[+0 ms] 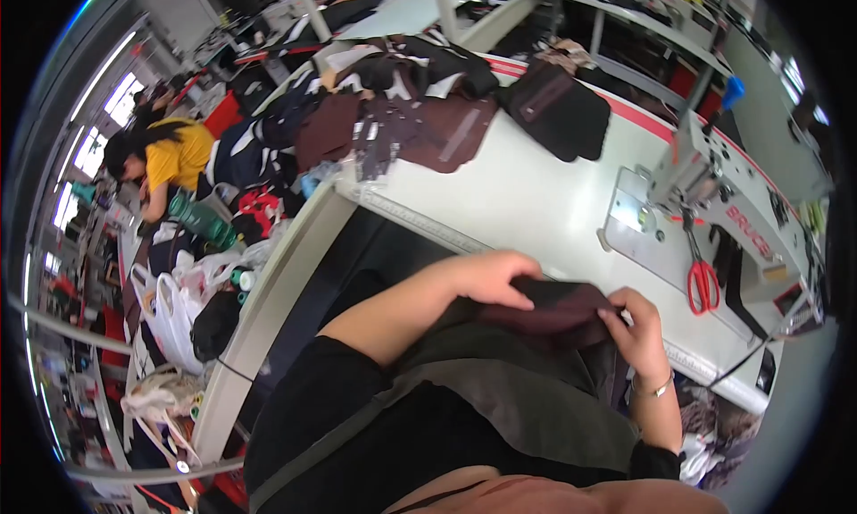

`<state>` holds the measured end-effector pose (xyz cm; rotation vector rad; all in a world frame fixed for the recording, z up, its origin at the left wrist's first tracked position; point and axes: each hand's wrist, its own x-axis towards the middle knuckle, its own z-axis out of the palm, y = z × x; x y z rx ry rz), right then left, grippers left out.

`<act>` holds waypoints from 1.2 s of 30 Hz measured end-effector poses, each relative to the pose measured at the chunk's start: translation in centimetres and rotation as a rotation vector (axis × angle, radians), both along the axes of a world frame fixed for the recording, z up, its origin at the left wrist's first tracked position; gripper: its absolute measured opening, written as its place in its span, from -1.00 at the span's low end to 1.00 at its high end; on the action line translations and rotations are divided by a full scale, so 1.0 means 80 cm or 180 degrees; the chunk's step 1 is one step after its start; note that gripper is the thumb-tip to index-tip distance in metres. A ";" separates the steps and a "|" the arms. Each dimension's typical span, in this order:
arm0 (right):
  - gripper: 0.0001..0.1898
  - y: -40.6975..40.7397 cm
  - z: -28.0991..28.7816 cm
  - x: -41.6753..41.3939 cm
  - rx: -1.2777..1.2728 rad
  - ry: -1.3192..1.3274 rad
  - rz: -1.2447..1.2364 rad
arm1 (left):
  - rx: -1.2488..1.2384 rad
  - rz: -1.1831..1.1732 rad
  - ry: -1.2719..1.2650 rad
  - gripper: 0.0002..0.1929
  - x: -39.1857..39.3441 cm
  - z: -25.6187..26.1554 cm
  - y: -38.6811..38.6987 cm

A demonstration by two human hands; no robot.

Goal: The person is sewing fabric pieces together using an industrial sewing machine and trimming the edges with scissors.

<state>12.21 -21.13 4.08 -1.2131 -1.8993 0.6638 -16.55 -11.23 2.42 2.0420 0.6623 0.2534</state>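
A dark maroon and black fabric piece (556, 313) is stretched between my two hands, close to my body at the table's front edge. My left hand (499, 279) pinches its left end between thumb and fingers. At its right end, my right hand (636, 323) grips the cloth with thumb and fingertips; a bracelet circles that wrist. Beyond my right hand stands a white Bruce sewing machine (736, 206), with red-handled scissors (703, 286) lying beside it.
Maroon cut fabric pieces (455, 132) and a black piece with a maroon strip (562, 115) lie on the white table (509, 199). Plastic bags (171, 313) and a green bottle (201, 219) are at the left, near a person in yellow (177, 155) bending over.
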 end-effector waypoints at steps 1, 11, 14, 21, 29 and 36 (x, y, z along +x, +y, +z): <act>-0.89 0.005 -0.003 0.005 -0.0368 0.0229 -0.0234 | -0.0383 0.0205 -0.0170 -0.61 0.003 0.016 0.020; -0.68 0.087 -0.034 0.026 -0.0444 -0.0545 -0.1374 | 0.2344 0.0718 -0.0443 -0.71 0.126 0.017 0.005; -0.60 0.075 -0.031 0.032 -0.0566 -0.0811 -0.1211 | 0.2468 0.0509 -0.0283 -0.69 0.123 -0.016 0.005; -0.62 0.083 -0.023 0.075 0.0920 -0.1240 -0.0034 | 0.2970 0.0302 0.0141 -0.65 0.113 -0.024 -0.001; -0.52 0.121 -0.028 0.094 0.0665 -0.2041 0.0350 | 0.2475 -0.0020 0.0867 -0.47 0.120 -0.022 0.045; -0.55 0.127 -0.036 0.111 0.0842 -0.1585 -0.0011 | 0.2599 -0.0519 0.0745 -0.55 0.135 -0.016 0.104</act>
